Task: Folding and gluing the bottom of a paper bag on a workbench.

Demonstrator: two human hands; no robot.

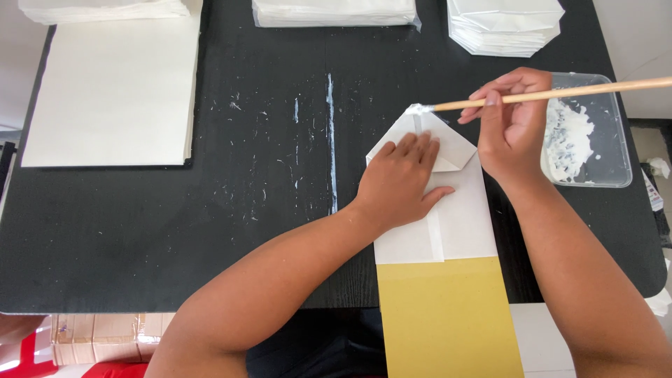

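- Black tabletop [175,231], pretty beat up, with white glue smears and one long pale streak down the middle.
- Left hand [402,178] lies flat on a folded white paper [458,217], fingers [413,148] stretched out and close together, pinning the pointed flap down. No grip, just pressing.
- Right hand [511,126] has its fingers clamped on a wooden brush [560,93], with the gluey tip touching the top point of the paper.
- That paper sits right of centre on the tabletop, and its near end overlaps a yellow sheet [448,318] that hangs off the near edge.
- Clear plastic tray [619,150] with white paste is just beside the right hand, partly behind it.
- Big stack of white sheets [112,91] at far left, and more paper piles [336,12] along the far edge.
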